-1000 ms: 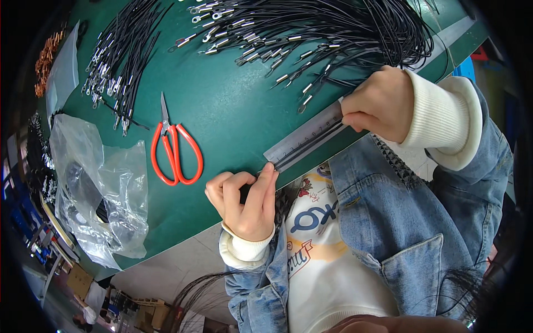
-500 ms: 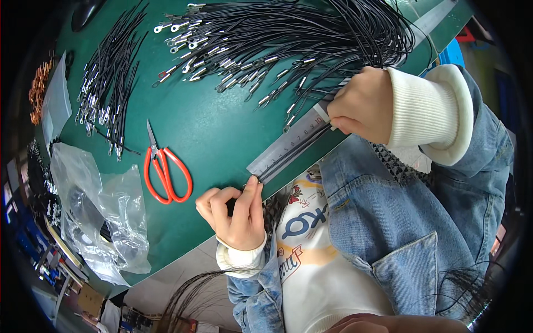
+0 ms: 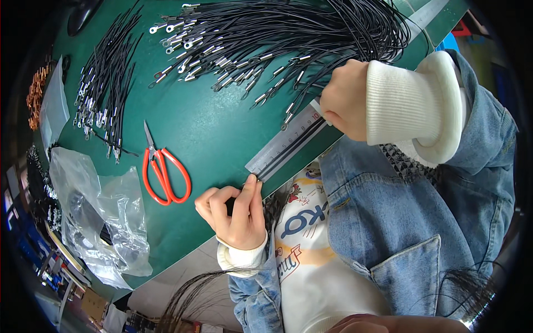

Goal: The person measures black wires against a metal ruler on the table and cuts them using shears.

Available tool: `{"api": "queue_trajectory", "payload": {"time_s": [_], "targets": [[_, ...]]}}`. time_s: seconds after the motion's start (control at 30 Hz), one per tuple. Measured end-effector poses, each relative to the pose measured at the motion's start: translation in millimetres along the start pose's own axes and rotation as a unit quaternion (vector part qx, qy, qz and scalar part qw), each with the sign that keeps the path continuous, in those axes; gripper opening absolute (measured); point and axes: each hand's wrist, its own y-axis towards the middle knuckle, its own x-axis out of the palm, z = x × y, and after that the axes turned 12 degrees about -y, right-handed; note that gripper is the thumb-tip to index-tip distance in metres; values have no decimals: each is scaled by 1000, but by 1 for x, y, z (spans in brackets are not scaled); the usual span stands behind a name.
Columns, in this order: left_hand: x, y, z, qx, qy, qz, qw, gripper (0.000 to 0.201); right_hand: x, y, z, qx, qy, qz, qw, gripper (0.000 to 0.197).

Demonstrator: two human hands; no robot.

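Observation:
My left hand [image 3: 236, 216] pinches the near end of a thin black wire [image 3: 300, 145] between thumb and forefinger. That wire, which seems doubled, stretches along a metal ruler [image 3: 273, 157] lying slantwise near the table's front edge. At the ruler's far end my right hand [image 3: 345, 100] is closed over the wire, its fingertips largely hidden beneath the hand. Just beyond the right hand spreads a large bundle of black wires [image 3: 311, 33] with silver ring terminals [image 3: 190, 44] on their ends.
Red-handled scissors [image 3: 164, 172] lie left of the ruler on the green table [image 3: 205, 122]. A smaller bundle of black wires [image 3: 108, 72], a clear plastic bag [image 3: 119, 216] and copper-coloured pieces [image 3: 37, 97] are farther left. A second metal strip [image 3: 425, 22] sits at the back right.
My right hand has shifted slightly left and away from me, along the ruler's far end. The left hand keeps its pinch at the near end, almost unmoved.

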Motion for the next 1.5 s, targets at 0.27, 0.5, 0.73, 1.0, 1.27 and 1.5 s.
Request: {"api": "queue_trajectory", "payload": {"time_s": [0.27,0.5,0.73,1.0,1.27,1.5], "targets": [[-2,5,1,-6,-12,1,1000,22,-5,-3,-9,34,-91,42,994,19],[-2,1,3,0,-17,3,1000,23,18,17,9,-91,-207,-184,957,15],[-3,1,2,3,-14,5,1000,22,9,25,2,-80,-193,-210,955,16],[-29,20,-17,25,32,121,992,30,10,7,12,-1,-83,-89,993,20],[-67,37,-61,-127,77,-8,989,34,19,11,39,-194,303,66,931,20],[-74,31,-40,-297,-250,48,920,32,7,20,36,-233,418,130,869,25]]}}
